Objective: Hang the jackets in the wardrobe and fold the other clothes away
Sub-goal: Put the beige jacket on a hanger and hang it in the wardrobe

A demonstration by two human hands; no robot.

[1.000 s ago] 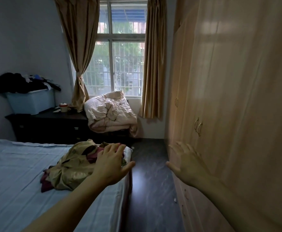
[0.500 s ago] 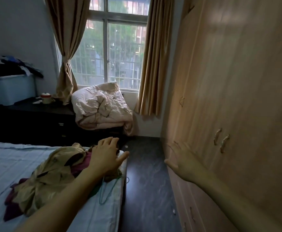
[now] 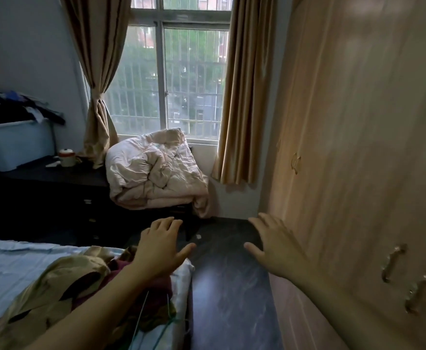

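Observation:
A heap of clothes, tan or olive on top with maroon beneath, lies on the near corner of the bed. Thin wire hangers poke out from under the heap at the bed's edge. My left hand hovers over the heap's far end, fingers spread and holding nothing. My right hand is stretched forward over the floor, fingers spread, empty, just left of the wardrobe. The wardrobe's pale wood doors are closed, with metal handles at the lower right.
A dark floor strip runs between bed and wardrobe. A crumpled beige duvet sits on a chair under the barred window. A dark dresser at left carries a blue bin piled with clothes.
The view has moved forward along the bed and turned a little right. Both hands stayed out in front and empty; the right hand has drawn in from the wardrobe doors toward the floor strip.

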